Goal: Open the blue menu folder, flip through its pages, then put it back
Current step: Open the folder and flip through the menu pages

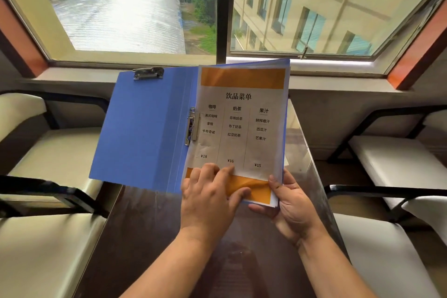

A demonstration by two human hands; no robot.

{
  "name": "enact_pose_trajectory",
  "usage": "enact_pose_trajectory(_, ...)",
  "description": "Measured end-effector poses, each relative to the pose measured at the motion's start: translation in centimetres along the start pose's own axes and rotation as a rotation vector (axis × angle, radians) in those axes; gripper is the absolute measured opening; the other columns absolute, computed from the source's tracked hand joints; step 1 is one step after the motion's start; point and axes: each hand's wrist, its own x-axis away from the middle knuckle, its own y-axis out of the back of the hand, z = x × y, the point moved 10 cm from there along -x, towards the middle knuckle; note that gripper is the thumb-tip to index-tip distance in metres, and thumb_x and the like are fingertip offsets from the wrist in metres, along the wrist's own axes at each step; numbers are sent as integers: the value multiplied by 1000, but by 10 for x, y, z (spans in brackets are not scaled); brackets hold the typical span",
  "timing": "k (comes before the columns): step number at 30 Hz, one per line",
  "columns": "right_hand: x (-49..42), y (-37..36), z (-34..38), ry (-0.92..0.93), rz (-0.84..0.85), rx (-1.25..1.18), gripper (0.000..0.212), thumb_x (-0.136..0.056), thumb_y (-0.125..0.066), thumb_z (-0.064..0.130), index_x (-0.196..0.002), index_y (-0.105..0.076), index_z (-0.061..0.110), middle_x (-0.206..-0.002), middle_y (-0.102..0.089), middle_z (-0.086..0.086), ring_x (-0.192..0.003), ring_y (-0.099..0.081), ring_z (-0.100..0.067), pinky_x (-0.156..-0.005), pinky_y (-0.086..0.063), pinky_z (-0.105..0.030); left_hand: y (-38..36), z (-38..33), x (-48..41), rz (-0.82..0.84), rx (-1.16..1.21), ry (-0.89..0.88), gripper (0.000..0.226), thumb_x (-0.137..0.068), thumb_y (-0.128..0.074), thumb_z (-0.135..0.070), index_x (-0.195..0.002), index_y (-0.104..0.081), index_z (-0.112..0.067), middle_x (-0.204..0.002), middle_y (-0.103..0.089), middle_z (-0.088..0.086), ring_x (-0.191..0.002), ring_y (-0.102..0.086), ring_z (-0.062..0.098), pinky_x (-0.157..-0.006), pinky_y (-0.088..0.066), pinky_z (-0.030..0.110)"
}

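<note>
You hold the open blue plastic menu folder (145,128) in the air above the dark glossy table (150,237). Your right hand (290,205) clamps the stack's lower right corner, thumb on top and fingers under it. Your left hand (210,196) lies beside it with fingers pressed together on the white-and-orange drinks menu page (242,123), pinching its bottom edge. The folder's blue cover spreads beyond your left hand, a metal clip (148,73) at its top.

Bright window (135,14) daylight; table (154,237) glare; edges warped.
</note>
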Motion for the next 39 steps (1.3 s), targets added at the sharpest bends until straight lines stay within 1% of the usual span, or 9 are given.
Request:
enact_pose_trajectory(4,2,-1,1,-5,11,-14,26,-91,-64,24,-108,-81,31,-116,-81,-9,-93,-80,-37,-55,-67,-48,7,-8,1,-125,66,-125,40,-98,-55,-56,-107,-78,-25,-101,-69,-2,-91,-62,26,-76,-55,46)
enact_pose_trajectory(10,3,-6,14,3,38,-40,29,-93,-61,25,-116,-79,29,-127,-78,-9,-105,-76,-40,-60,-68,-51,-7,8,5,13,63,28,88,-83,-40,-92,-147,-54,-34,-135,-49,-6,-124,-46,21,-106,-45,49)
enact_pose_trajectory(17,6,-11,8,-43,40,-32,33,-92,-63,24,-123,-76,23,-128,-76,-17,-105,-75,-45,-54,-67,-48,23,-8,-2,-230,112,-132,22,-93,-71,-44,-99,-81,-24,-98,-69,1,-87,-59,28,-77,-53,49)
enact_pose_trajectory(21,4,-5,9,-35,37,-30,33,-93,-63,26,-122,-77,25,-124,-78,-14,-103,-77,-39,-57,-68,-48,28,0,-6,-287,120,-175,8,-95,-74,-20,-96,-78,-14,-92,-73,6,-81,-64,31,-75,-58,49)
enact_pose_trajectory(25,-2,9,17,-2,0,-40,28,-91,-62,26,-110,-82,28,-114,-82,-7,-92,-80,-33,-55,-67,-49,38,45,-5,-401,516,173,7,-102,-53,-32,-99,-59,-28,-94,-66,0,-77,-59,12,-68,-47,28)
enact_pose_trajectory(29,-8,19,22,8,-29,-48,28,-93,-62,26,-113,-80,27,-123,-80,-6,-99,-79,-35,-53,-67,-50,13,117,11,-478,820,723,22,-106,-52,-45,-99,-47,-24,-96,-69,11,-82,-65,31,-73,-51,44)
enact_pose_trajectory(32,-11,22,21,3,-32,-42,29,-95,-60,26,-117,-79,28,-126,-79,-5,-102,-79,-35,-53,-67,-50,11,143,17,-532,793,842,22,-107,-53,-34,-109,-49,-13,-98,-61,7,-85,-58,29,-70,-34,30)
enact_pose_trajectory(36,-15,19,16,-10,-21,-40,30,-95,-61,25,-120,-77,25,-124,-80,-4,-97,-80,-33,-51,-67,-48,29,134,16,-569,626,724,29,-97,-71,-19,-96,-43,-11,-87,-47,7,-69,-46,25,-63,-31,28)
enact_pose_trajectory(39,-17,14,13,-16,-30,-37,28,-94,-62,26,-116,-80,28,-123,-80,-4,-99,-80,-33,-53,-67,-48,53,68,1,-512,225,211,18,-92,-70,-4,-86,-55,-10,-82,-55,10,-67,-53,30,-59,-41,35)
